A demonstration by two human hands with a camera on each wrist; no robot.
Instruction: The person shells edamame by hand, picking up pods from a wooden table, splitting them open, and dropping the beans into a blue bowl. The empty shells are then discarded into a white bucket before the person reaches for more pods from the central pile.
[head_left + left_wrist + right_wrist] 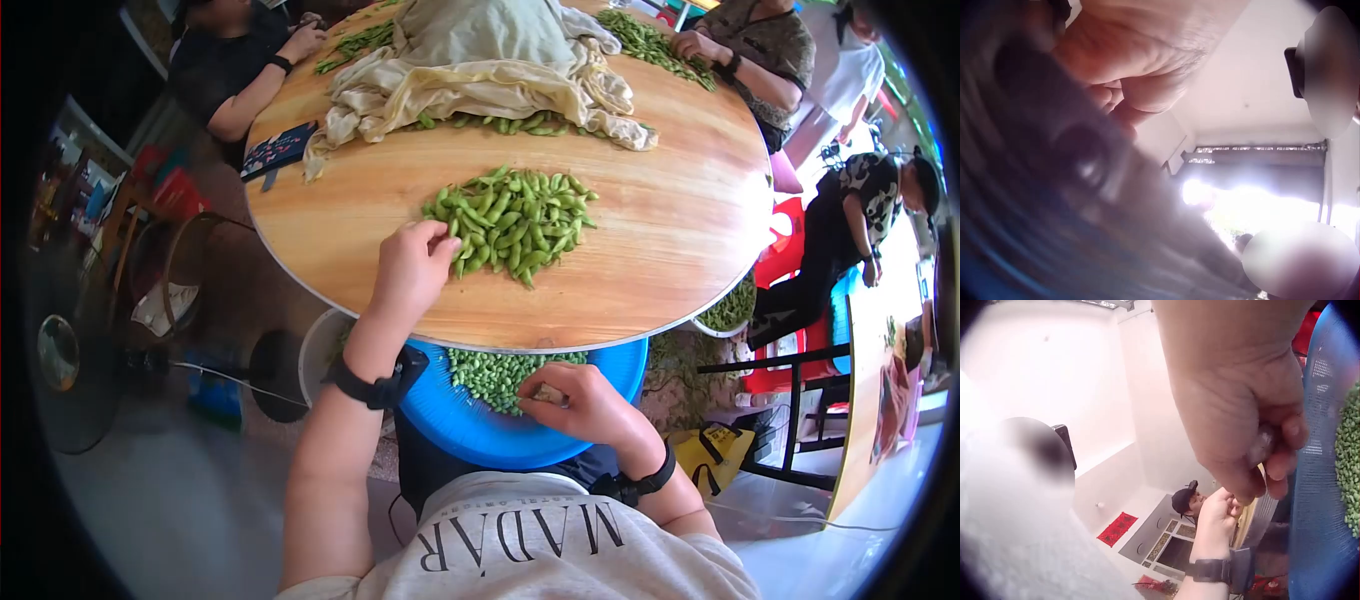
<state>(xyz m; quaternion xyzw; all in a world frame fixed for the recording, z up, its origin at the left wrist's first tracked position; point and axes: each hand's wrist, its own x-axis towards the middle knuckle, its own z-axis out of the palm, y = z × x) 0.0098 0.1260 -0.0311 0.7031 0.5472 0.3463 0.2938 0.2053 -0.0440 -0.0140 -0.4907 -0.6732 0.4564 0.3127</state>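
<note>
A pile of green soybean pods [520, 222] lies on the round wooden table [350, 235]. At its left edge, my left hand [408, 270] pinches a pod with thumb and forefinger. My right hand [590, 408] hovers over a blue basin [440, 410] with shelled green beans [490, 375] in it. Its fingers are curled, and a small pale thing [1264, 442] shows at the thumb in the right wrist view; I cannot tell whether it is held or wrapped on the thumb. In the left wrist view, the left palm [1141, 56] shows, its fingertips mostly hidden.
A cloth-covered heap [480, 60] stands at the table's far side, with pods poking out beneath. Two people sit across, each beside more pods [655, 50]. A dark booklet [280, 150] lies at the left edge. The basin sits below the near table edge. A yellow bag [712, 455] is at right.
</note>
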